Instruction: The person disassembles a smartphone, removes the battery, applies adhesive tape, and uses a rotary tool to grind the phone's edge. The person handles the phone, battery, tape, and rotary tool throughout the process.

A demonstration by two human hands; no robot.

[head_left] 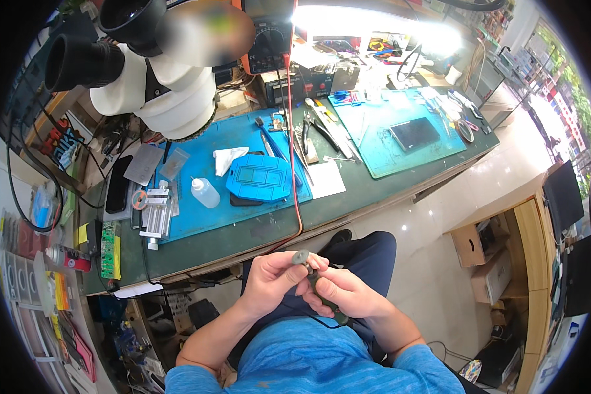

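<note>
Above my lap, my left hand [272, 284] has its fingers closed around the tip end of a slim olive-dark handheld tool [324, 292], beside its small grey round head [300, 258]. My right hand [346, 292] grips the tool's body just below, with the thumb along it. A dark cord hangs from the tool's lower end. The tool's middle is partly hidden by my fingers.
The green bench [256, 233] carries blue mats [197, 144], a blue plastic tray [259, 177], a bottle [205, 192], a metal clamp [155, 215], pliers [322, 141] and a phone [414, 134]. A microscope [161, 108] overhangs the left. A red wire [299, 217] crosses the bench edge.
</note>
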